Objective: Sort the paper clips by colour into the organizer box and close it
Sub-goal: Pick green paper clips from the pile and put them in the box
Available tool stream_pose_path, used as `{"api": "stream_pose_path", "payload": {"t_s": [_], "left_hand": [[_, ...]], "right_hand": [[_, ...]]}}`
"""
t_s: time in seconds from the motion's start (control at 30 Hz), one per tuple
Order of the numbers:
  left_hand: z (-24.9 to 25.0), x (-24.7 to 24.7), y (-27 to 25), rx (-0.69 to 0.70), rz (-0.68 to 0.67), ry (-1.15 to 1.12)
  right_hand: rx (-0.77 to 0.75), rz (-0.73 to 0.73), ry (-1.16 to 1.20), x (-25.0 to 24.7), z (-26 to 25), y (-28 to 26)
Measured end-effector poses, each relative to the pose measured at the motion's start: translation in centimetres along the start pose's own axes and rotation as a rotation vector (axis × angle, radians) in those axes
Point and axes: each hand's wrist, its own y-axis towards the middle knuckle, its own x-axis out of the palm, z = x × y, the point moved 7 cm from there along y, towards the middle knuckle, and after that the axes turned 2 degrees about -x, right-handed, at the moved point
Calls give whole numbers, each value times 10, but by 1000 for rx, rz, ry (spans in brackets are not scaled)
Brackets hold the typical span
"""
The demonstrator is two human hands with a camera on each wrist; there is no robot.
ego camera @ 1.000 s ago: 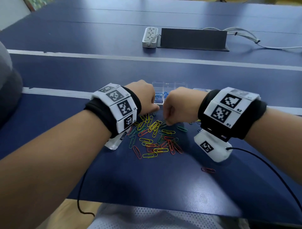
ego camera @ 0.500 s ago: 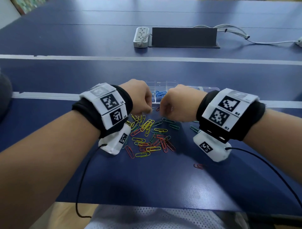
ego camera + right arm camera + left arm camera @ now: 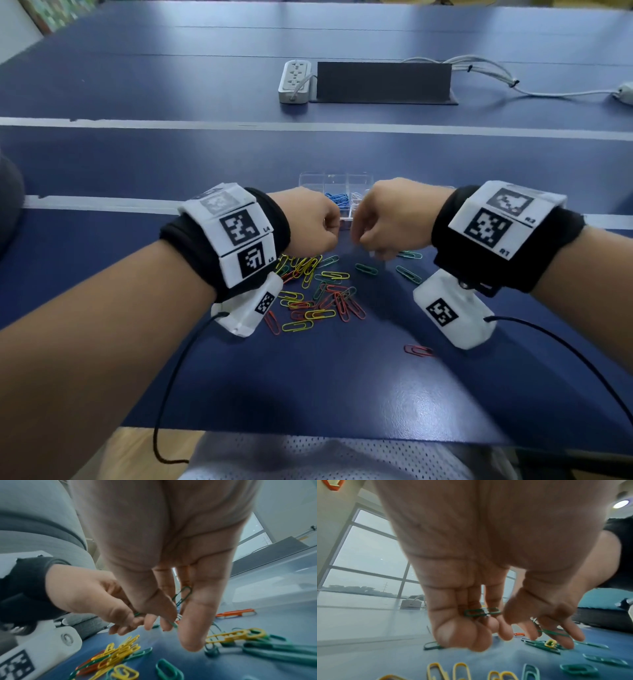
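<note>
Clips (image 3: 320, 291): light, stiff, slick wire, best pinched flat at mid-loop. Left hand (image 3: 305, 224) clutching green ones; right hand (image 3: 387, 219) pinching another, near box (image 3: 334, 181).

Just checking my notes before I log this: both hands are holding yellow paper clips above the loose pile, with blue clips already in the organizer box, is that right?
Not quite: the clips held are green, not yellow. The left wrist view shows green clips in the left hand; the right wrist view shows a green clip in the right hand. The rest stands.
</note>
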Motion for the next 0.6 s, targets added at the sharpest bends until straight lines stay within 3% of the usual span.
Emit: {"api": "stream_pose_path", "payload": {"t_s": [0.4,0.47,0.6], "left_hand": [[23,8,2,79,-7,223],[24,7,1,97,-3,222],[20,1,0,97,40,75]], "right_hand": [[-151,52,-211,19,-17,-10],[-111,18,-148,18,-9,-12],[38,-74,240,16,21,-15]]}}
